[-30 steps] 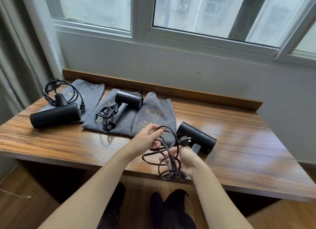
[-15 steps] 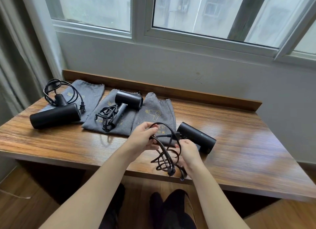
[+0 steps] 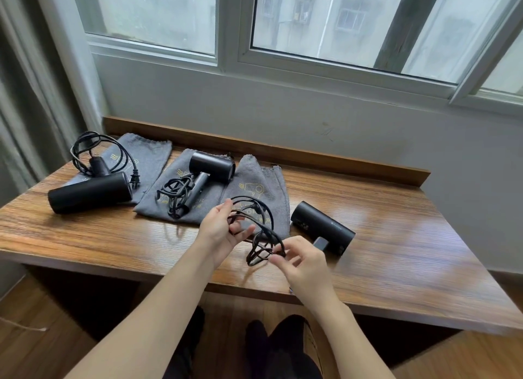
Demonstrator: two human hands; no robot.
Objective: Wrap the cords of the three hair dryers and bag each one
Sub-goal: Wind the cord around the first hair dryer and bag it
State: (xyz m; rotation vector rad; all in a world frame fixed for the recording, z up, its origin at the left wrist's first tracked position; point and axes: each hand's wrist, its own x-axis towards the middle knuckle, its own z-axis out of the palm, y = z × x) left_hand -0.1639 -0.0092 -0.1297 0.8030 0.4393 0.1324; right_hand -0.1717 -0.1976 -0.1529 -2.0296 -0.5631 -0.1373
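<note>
Three black hair dryers lie on the wooden table (image 3: pixel 396 237). The right dryer (image 3: pixel 322 227) rests on bare wood, and its black cord (image 3: pixel 256 223) loops up between my hands. My left hand (image 3: pixel 219 233) pinches the upper loops; my right hand (image 3: pixel 301 261) pinches the lower coil near the front edge. The middle dryer (image 3: pixel 210 168) lies on a grey bag (image 3: pixel 209 200) with its cord bunched beside it. The left dryer (image 3: pixel 90 192) lies partly on another grey bag (image 3: pixel 150 158), its cord loosely coiled behind. A third grey bag (image 3: pixel 263 186) lies flat behind my hands.
A raised wooden lip (image 3: pixel 311 156) runs along the table's back edge under a window. A curtain (image 3: pixel 25 95) hangs at the left. My legs show below the table's front edge.
The cord coil has risen from below the table's front edge to above the tabletop. Both hands moved up and forward, and the right hand shifted from cupping the coil to pinching it.
</note>
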